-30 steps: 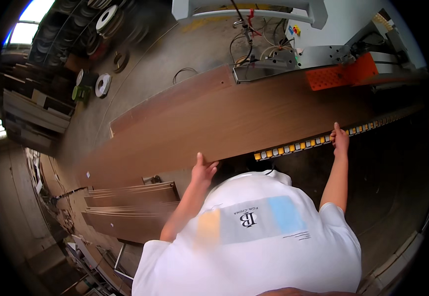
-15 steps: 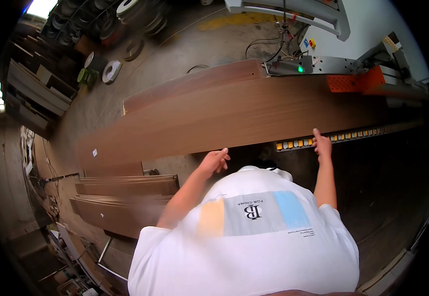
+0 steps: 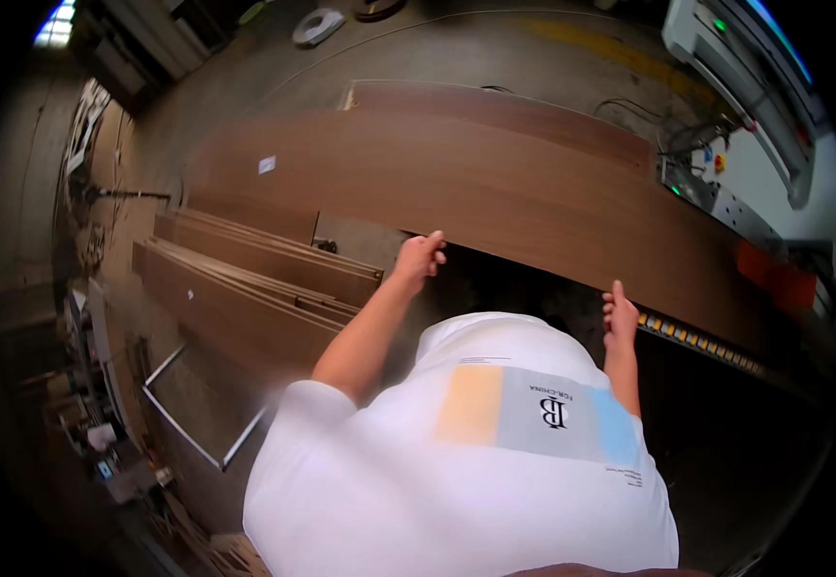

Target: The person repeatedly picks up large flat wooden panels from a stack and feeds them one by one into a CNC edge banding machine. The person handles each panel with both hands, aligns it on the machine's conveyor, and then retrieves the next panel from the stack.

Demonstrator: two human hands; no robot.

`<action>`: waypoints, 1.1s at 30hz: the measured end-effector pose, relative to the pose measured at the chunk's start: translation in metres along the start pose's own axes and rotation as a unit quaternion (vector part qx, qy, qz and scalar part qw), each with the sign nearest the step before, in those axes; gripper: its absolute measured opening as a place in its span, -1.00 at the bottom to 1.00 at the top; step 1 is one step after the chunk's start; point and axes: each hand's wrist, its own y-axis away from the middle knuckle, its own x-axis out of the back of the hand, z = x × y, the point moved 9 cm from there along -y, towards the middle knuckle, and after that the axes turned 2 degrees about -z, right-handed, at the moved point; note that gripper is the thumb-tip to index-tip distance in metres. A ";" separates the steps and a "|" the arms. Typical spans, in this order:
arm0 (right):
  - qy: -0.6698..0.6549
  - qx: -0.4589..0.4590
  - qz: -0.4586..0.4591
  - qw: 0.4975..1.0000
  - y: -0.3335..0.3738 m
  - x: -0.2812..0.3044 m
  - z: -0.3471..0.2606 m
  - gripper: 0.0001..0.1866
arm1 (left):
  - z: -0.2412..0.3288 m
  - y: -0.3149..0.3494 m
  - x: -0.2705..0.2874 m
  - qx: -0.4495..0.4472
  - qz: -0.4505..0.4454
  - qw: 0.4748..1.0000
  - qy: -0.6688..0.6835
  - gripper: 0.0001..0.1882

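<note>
A long, flat brown wood-grain panel point(image 3: 495, 197) lies in front of me, running from the left toward a machine at the right. A small white label point(image 3: 267, 165) is stuck near its left end. My left hand point(image 3: 422, 260) is closed on the panel's near edge, thumb on top and fingers curled below. Farther right, my right hand point(image 3: 620, 317) holds the same edge, its fingers partly hidden. The panel's right end passes beside an orange guard point(image 3: 773, 277) and is dark there.
A roller rail point(image 3: 697, 337) with yellow and grey rollers runs beneath the panel's near right edge. Brown boards point(image 3: 264, 260) are stacked at the left, with a white metal frame point(image 3: 224, 464) nearer. Another brown panel point(image 3: 495, 111) lies beyond. A grey machine arm point(image 3: 754, 106) stands far right.
My view has swung to the left, so the machine sits farther right and the stacked boards show more. Both hands stay at the panel's near edge.
</note>
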 end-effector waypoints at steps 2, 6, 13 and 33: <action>-0.001 -0.009 0.027 1.000 -0.007 0.022 0.002 -0.58 | -0.007 -0.003 -0.018 0.011 -0.009 1.000 0.019 -0.63; -0.032 -0.014 0.063 0.997 -0.014 0.055 -0.002 -0.57 | -0.013 0.003 -0.055 0.016 -0.034 0.999 0.027 -0.63; -0.059 -0.002 0.100 0.993 -0.021 0.109 -0.015 -0.58 | -0.021 0.016 -0.119 0.027 -0.086 0.996 0.004 -0.62; 0.079 0.013 0.161 0.984 0.006 0.046 -0.004 -0.46 | 0.174 -0.085 -0.054 -0.415 0.076 0.615 -0.667 -0.14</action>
